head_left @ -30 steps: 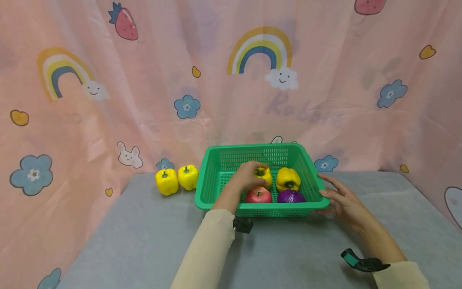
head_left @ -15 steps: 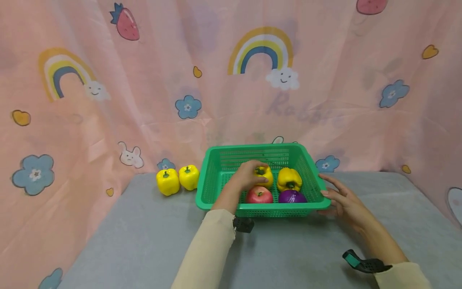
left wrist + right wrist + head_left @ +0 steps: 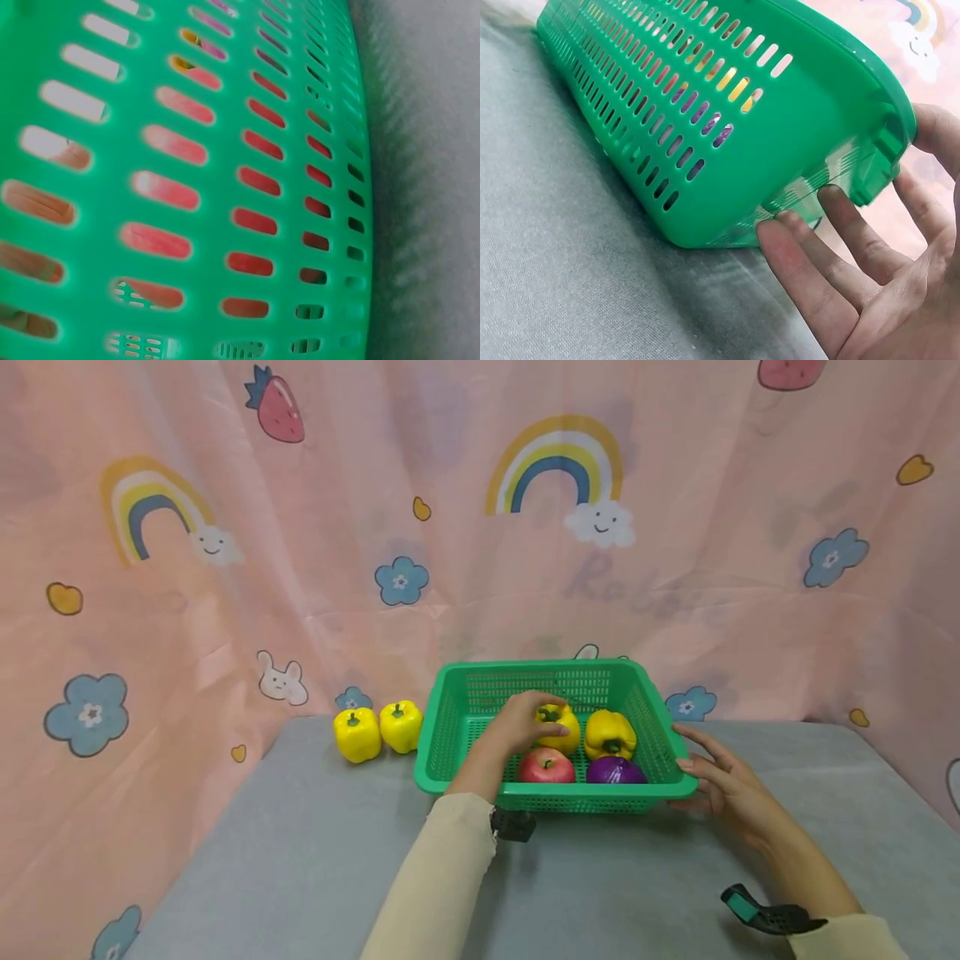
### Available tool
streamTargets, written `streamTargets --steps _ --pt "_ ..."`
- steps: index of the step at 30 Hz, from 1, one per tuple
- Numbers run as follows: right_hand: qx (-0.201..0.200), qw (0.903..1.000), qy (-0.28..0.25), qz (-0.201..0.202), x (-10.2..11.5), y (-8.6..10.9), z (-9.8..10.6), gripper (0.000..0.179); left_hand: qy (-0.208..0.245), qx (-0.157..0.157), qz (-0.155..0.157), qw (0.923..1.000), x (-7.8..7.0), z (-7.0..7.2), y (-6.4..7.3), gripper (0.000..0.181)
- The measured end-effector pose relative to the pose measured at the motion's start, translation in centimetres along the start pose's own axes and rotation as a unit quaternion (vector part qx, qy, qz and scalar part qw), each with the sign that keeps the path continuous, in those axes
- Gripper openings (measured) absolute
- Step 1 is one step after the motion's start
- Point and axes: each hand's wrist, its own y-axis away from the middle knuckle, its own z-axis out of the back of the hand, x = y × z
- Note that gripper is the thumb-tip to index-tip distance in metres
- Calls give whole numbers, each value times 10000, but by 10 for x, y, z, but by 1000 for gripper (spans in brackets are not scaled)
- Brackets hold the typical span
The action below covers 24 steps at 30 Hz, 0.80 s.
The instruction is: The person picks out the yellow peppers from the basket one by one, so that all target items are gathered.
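My left hand (image 3: 517,724) reaches into the green plastic basket (image 3: 517,789) and grips a yellow bell pepper (image 3: 568,742), thumb and fingers curled about it. In front of that pepper lies a red apple (image 3: 547,767). Another yellow bell pepper (image 3: 610,733) and a purple onion-like vegetable (image 3: 617,771) sit on the basket's right side. My right hand (image 3: 731,789) touches the basket's right end with fairly straight fingers. In the right wrist view its fingertips meet the end wall and rim. The basket's slotted wall (image 3: 217,217) hides most of my left hand in the left wrist view.
Two more yellow bell peppers (image 3: 357,735) (image 3: 401,727) stand on the grey table (image 3: 300,852), left of the basket. A pink patterned curtain (image 3: 315,560) hangs behind the table.
The whole view has shifted slightly. My left thumb sits a little higher on the pepper, and more of the pepper shows. The basket and my right hand look unmoved.
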Motion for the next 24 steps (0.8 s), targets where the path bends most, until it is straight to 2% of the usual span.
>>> streamTargets --steps 7,13,20,24 --pt "-15 9999 144 -88 4 -2 -3 54 -110 94 273 9995 4 2 1 48" --pt "19 9996 253 -105 4 -5 -4 56 -244 199 377 9988 1 2 1 48" --pt "52 10000 64 -44 2 0 -2 56 -286 398 282 9984 -2 -6 -2 53" --pt "78 10000 -10 -44 0 1 -1 56 -481 363 410 9973 -2 -12 -2 58"
